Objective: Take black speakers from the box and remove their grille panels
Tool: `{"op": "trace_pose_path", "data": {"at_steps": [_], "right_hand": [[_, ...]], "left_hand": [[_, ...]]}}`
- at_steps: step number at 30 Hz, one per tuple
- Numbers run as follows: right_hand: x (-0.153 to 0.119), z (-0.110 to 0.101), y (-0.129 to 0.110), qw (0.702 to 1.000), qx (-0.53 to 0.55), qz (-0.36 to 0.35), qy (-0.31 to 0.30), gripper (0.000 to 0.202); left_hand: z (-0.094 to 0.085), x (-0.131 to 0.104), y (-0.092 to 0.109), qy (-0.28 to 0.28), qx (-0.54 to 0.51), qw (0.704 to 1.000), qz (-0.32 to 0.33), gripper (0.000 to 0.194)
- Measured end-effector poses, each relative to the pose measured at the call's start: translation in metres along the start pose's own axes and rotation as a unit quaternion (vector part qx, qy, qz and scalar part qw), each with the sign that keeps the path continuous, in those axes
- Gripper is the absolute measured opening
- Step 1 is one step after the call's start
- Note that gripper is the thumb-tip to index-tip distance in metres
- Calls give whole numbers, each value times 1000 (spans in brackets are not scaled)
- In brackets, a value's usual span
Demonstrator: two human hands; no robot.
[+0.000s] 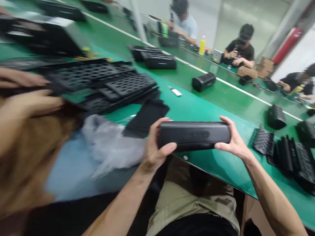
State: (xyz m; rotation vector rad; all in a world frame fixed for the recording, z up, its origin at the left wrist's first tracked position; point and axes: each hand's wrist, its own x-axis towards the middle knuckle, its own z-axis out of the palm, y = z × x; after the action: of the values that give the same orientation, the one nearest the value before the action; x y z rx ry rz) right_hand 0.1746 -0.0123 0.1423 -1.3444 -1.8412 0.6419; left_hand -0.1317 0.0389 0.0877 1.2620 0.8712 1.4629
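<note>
Between my two hands I hold a long black box-shaped device, which looks like a portable speaker casing [194,135], level above the table's front edge. My left hand [157,144] grips its left end, thumb along the lower front and fingers behind. At the other end my right hand [229,137] has the same kind of grip. A row of faint buttons shows on the face turned to me. Behind and left of the casing lie dark flat sheets [147,116] on the green table [209,106]. A crumpled clear plastic bag [110,144] is near my left wrist.
At left, a co-worker's blurred hands [31,95] work beside stacked black perforated panels [115,85]. A white-handled cutter [175,91] lies beyond my hands. Black casings [204,82] stand farther back, and open black parts [292,154] sit at right. Other people work across the table.
</note>
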Motion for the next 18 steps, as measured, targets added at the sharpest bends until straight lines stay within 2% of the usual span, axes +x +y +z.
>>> {"op": "trace_pose_path", "data": {"at_steps": [2, 6, 12, 15, 18], "right_hand": [[-10, 4, -2, 999, 27, 6, 30, 125], [-16, 5, 1, 996, 16, 57, 68, 98], [-22, 12, -12, 987, 3, 123, 106, 96], [-22, 7, 7, 981, 4, 168, 99, 96], [-21, -3, 38, 979, 14, 181, 92, 101]], "left_hand": [[5, -7, 2, -11, -29, 999, 13, 94], [3, -6, -5, -73, -96, 992, -35, 99], [-2, -3, -10, -99, -89, 991, -33, 97], [-1, 1, -5, -104, -79, 989, -64, 101], [-3, 6, -2, -156, -53, 983, -81, 114]]}}
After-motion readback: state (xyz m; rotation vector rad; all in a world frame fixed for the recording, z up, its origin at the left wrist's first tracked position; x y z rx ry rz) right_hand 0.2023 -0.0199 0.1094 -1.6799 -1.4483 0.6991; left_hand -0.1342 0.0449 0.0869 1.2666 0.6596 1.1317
